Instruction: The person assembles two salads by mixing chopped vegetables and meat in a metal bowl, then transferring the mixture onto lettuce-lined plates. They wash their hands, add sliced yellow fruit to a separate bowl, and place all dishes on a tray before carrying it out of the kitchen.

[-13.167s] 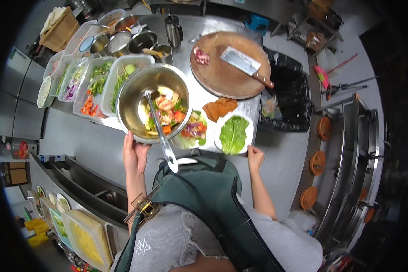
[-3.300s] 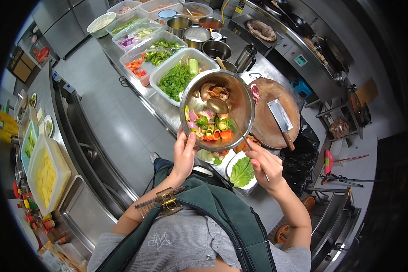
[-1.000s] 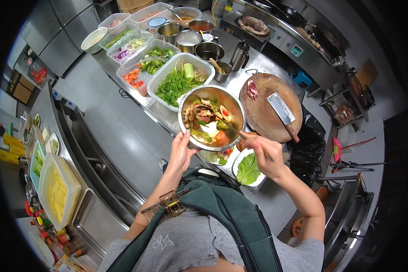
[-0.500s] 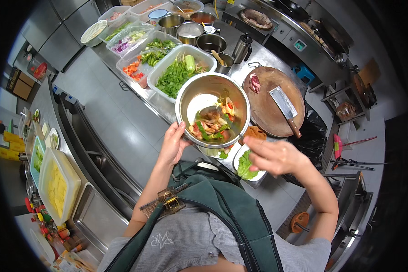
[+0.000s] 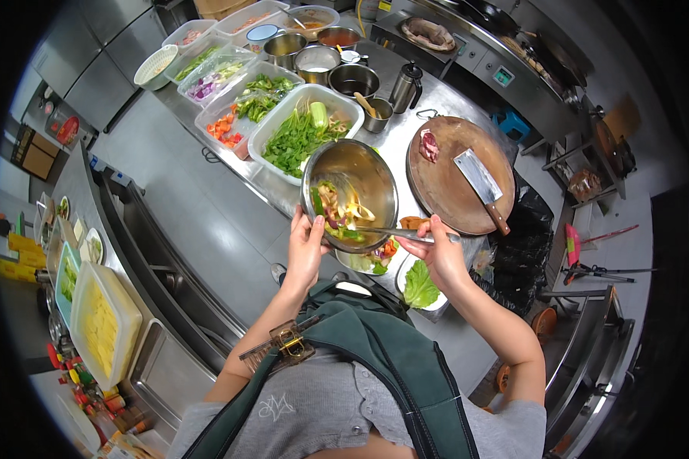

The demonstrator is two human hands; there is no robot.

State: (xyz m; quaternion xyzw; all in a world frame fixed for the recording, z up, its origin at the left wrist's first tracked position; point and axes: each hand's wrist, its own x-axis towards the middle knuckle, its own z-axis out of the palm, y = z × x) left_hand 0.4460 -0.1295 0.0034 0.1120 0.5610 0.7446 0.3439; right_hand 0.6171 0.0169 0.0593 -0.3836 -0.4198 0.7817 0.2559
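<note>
My left hand grips the near left rim of a steel mixing bowl, held tilted above the counter's near edge. Sliced vegetables and other mixed pieces lie in its lower left side. The fingers of my right hand are closed round the handle of a metal spoon, which runs over the rim into the food; its tip is hidden there. Below the bowl, partly covered by it, is a plate of lettuce and mixed food. Beside that, a lettuce leaf lies on a white plate.
A round chopping board on the right carries a cleaver and a piece of raw meat. Tubs of cut vegetables, one with leafy greens, line the steel counter. Behind them stand steel pots and a tall flask.
The bowl has tipped over to the left and its food has shifted to that side. My right hand has moved left and lower, and the spoon handle now shows across the rim.
</note>
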